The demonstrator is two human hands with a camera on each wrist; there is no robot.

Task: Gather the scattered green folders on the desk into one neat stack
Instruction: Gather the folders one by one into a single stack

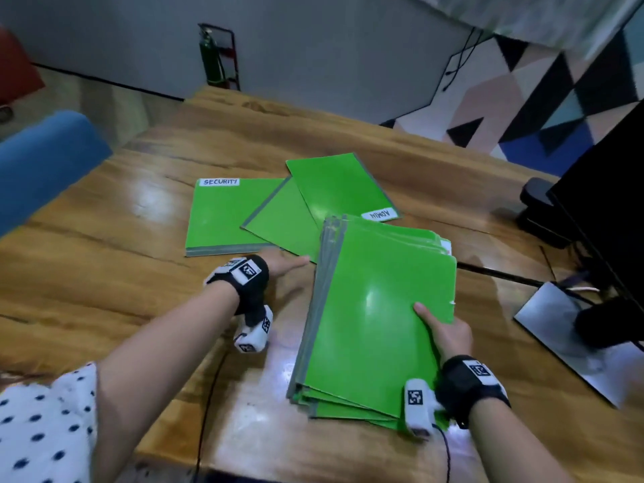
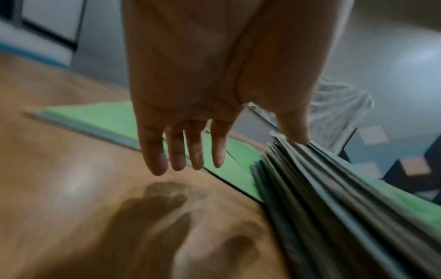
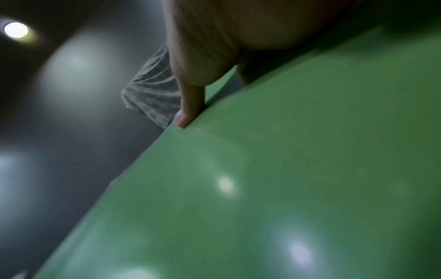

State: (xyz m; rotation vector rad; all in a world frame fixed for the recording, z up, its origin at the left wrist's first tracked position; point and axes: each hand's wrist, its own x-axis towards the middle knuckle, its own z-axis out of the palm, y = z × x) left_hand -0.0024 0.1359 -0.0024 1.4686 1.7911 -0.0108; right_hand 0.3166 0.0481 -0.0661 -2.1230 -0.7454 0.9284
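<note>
My right hand [image 1: 449,334] grips the stack of green folders [image 1: 369,318] at centre frame on the desk [image 1: 104,273], thumb on top, while my left hand [image 1: 278,264] reaches flat-fingered toward three loose folders [image 1: 223,217] above.

The right hand [image 3: 214,47] lays its thumb flat on a big, shiny green plastic folder [image 3: 286,179], with a round ceiling light [image 3: 16,29] glowing behind.

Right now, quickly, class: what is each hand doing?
Left hand: open, fingers straight, holding nothing, over the desk beside the stack of folders.
Right hand: grips the stack's right edge, thumb on top.
</note>
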